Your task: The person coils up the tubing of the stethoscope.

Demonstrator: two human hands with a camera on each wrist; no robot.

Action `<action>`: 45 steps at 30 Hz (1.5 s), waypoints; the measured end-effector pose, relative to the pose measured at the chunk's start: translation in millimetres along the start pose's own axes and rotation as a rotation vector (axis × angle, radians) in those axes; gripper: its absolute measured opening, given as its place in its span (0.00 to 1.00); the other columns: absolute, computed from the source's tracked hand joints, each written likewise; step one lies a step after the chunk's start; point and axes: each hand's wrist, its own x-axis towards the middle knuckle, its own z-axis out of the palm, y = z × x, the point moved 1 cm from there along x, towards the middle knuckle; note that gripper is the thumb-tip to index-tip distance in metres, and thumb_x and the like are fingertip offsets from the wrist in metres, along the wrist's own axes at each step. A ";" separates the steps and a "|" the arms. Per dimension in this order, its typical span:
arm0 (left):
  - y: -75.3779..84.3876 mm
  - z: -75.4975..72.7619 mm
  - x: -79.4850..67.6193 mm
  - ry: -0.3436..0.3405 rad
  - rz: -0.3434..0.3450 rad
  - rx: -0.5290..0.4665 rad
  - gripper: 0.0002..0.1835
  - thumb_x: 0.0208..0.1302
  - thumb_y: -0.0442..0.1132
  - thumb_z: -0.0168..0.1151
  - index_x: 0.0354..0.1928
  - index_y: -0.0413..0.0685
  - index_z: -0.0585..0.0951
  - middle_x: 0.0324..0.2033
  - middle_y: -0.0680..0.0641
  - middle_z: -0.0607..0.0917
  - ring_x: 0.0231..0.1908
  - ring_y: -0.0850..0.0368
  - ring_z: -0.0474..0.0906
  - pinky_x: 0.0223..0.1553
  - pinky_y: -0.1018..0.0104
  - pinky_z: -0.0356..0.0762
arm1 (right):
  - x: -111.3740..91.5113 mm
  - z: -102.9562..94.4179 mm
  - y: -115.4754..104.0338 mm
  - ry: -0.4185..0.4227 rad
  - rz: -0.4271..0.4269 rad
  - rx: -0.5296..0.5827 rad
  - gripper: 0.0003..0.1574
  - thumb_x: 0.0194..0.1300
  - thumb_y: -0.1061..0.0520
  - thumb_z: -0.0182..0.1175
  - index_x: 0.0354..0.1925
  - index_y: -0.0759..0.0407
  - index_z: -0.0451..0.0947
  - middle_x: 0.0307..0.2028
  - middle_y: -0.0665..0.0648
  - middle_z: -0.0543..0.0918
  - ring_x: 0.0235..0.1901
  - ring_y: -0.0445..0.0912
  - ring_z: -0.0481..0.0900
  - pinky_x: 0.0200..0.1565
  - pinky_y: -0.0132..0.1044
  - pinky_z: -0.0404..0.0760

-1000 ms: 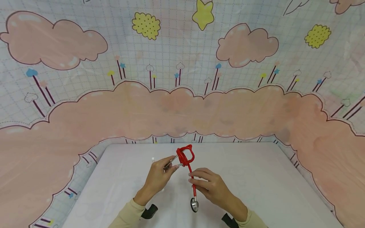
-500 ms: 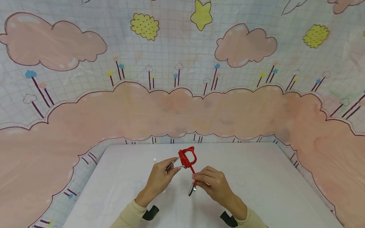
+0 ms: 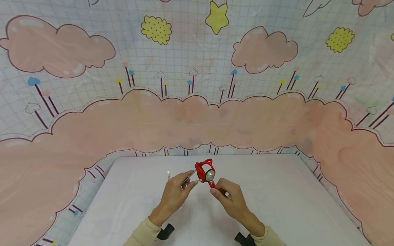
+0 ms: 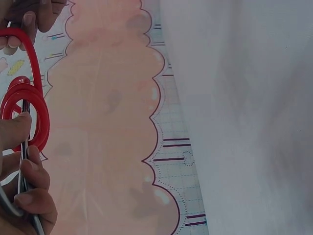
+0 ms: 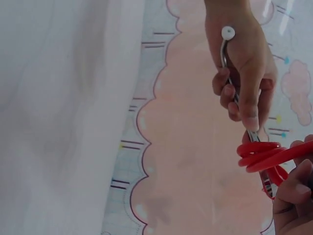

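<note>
A stethoscope is held up over the table between both hands. Its red tubing (image 3: 199, 171) is wound in several coils around the metal ear tubes (image 5: 253, 136). My left hand (image 3: 173, 192) grips the ear tubes just behind the coils; a white ear tip (image 5: 228, 33) sticks out by that hand in the right wrist view. My right hand (image 3: 231, 198) pinches a folded part of the red tubing between thumb and fingers. The round silver chest piece (image 3: 210, 175) with its dark rim overlaps the coils in the head view. In the left wrist view, the right hand (image 4: 29, 19) pulls a loop above the coils.
The white tabletop (image 3: 271, 194) lies beneath both hands. Behind it hangs a backdrop cloth (image 3: 197, 123) printed with pink clouds and yellow shapes. Black straps (image 3: 165, 232) show at the wrists.
The right hand has moved down the free tubing and bent it upward. The chest piece, hanging low before, has swung up to the coils. The left hand keeps its grip, shifting slightly right.
</note>
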 end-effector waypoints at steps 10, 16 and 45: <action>3.4 2.0 -2.2 0.046 0.058 0.056 0.21 0.54 0.38 0.75 0.50 0.42 0.84 0.22 0.58 0.75 0.24 0.67 0.66 0.23 0.78 0.66 | 8.7 -5.7 -25.0 -0.039 0.080 0.056 0.14 0.62 0.71 0.60 0.23 0.57 0.72 0.17 0.52 0.69 0.21 0.30 0.62 0.21 0.26 0.65; 4.3 3.7 -4.5 0.060 0.082 0.089 0.21 0.53 0.39 0.75 0.50 0.43 0.84 0.22 0.58 0.76 0.23 0.69 0.65 0.22 0.79 0.64 | 8.4 -5.3 -24.5 -0.055 0.155 0.075 0.16 0.64 0.70 0.59 0.21 0.59 0.73 0.16 0.52 0.69 0.21 0.29 0.62 0.22 0.26 0.65; 18.9 4.4 -8.7 0.085 0.200 0.171 0.21 0.54 0.40 0.74 0.51 0.42 0.84 0.23 0.55 0.82 0.21 0.69 0.68 0.23 0.84 0.66 | 4.0 9.1 -2.0 0.196 0.396 -0.010 0.15 0.63 0.65 0.64 0.20 0.57 0.77 0.17 0.50 0.73 0.18 0.34 0.65 0.20 0.28 0.67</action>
